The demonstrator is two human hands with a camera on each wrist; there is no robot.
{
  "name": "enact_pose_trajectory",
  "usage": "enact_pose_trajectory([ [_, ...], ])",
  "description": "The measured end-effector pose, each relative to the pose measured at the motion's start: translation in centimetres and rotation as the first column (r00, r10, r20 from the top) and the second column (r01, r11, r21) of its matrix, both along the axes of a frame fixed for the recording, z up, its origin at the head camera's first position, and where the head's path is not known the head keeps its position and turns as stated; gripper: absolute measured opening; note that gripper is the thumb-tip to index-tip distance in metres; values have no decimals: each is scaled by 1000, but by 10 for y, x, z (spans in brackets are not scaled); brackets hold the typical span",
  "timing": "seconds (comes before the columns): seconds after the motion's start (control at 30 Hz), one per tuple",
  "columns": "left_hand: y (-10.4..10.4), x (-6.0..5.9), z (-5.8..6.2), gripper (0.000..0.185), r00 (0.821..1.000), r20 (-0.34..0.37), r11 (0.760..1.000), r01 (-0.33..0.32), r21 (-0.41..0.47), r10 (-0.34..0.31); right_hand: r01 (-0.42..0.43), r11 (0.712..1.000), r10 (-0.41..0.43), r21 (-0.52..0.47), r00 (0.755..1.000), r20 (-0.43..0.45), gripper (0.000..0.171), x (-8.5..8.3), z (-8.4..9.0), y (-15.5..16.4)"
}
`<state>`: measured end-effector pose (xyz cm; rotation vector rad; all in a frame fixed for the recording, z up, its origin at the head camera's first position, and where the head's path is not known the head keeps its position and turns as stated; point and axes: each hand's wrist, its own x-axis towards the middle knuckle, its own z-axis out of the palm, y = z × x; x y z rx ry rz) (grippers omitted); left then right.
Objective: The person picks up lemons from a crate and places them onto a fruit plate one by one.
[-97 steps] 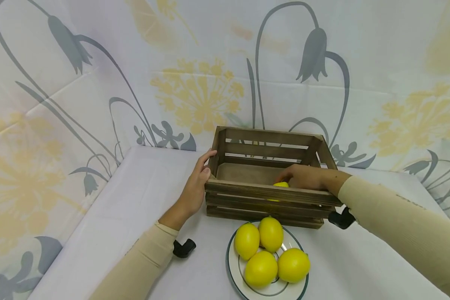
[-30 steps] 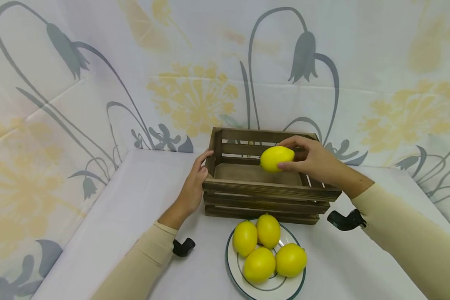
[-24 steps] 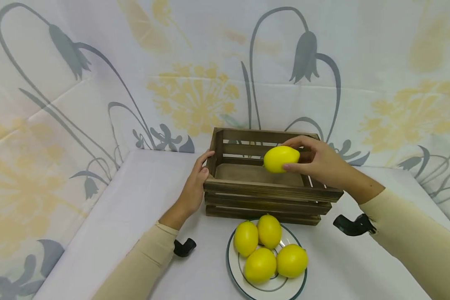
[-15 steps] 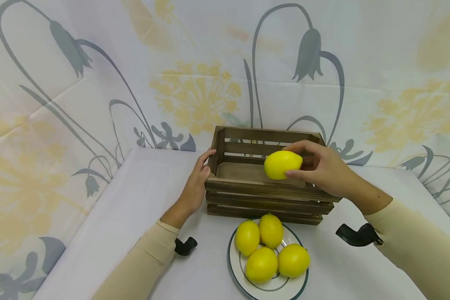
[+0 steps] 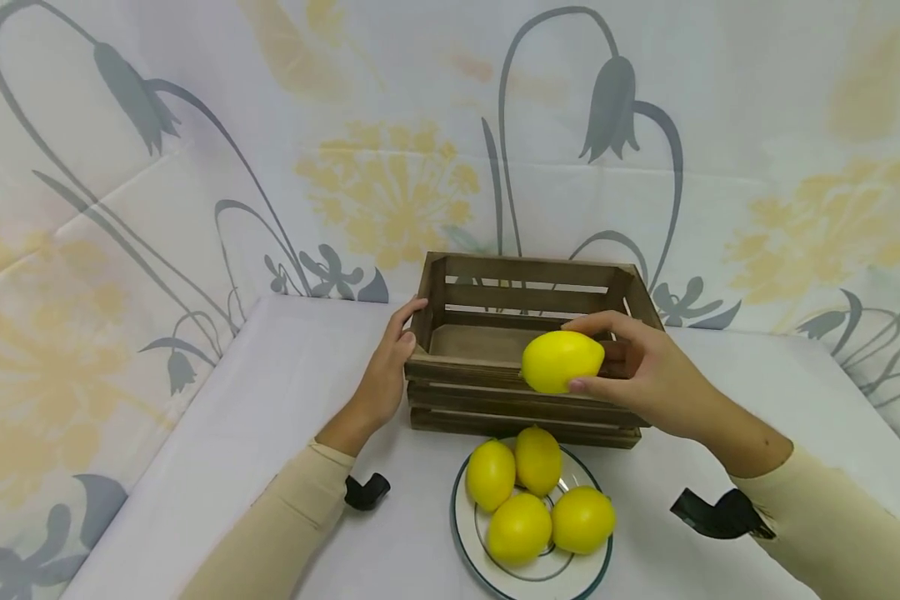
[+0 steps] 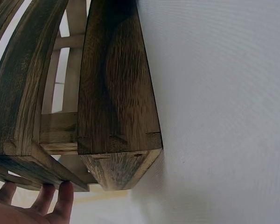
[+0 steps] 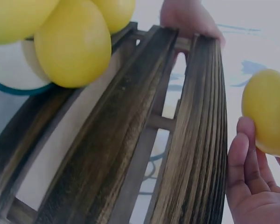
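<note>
A yellow lemon (image 5: pixel 562 362) is pinched between the thumb and fingers of my right hand (image 5: pixel 667 379), in front of the crate's upper front slat in the head view. In the right wrist view the held lemon (image 7: pixel 268 114) appears beside the top slat. The dark wooden slatted crate (image 5: pixel 495 375) stands upright; its visible floor is bare. My left hand (image 5: pixel 378 379) rests against the crate's left end; in the left wrist view its fingertips (image 6: pixel 65 189) touch the outside of an end slat. Several lemons (image 5: pixel 520 529) lie on a white plate (image 5: pixel 551 575) before the crate.
White cloth (image 5: pixel 307 350) covers the table. A flower-printed curtain (image 5: pixel 390 100) rises close behind the crate and along both sides. Black wrist mounts (image 5: pixel 720 512) stick out below both forearms.
My right hand has lifted the lemon out of the crate's interior and brought it toward me, over the front wall. My left hand has stayed at the crate's left end.
</note>
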<state>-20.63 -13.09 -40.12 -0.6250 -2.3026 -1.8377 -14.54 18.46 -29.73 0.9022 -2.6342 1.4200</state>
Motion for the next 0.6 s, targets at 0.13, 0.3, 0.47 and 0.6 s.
enact_pose_trajectory([
  [0.13, -1, 0, 0, 52, 1000, 3, 1000, 11, 19, -11, -15, 999, 15, -32, 1000, 3, 52, 7, -4, -1],
  [0.3, -3, -1, -1, 52, 999, 15, 998, 37, 51, -38, 11, 999, -10, -40, 1000, 20, 54, 17, -11, -5],
  [0.47, -7, -2, 0, 50, 999, 24, 997, 43, 63, -44, 15, 998, -14, -55, 1000, 24, 55, 26, -20, -6],
  [0.6, -7, -1, 1, 49, 999, 20, 998, 41, 57, -42, 19, 998, -18, -62, 1000, 10, 55, 32, -30, -5],
])
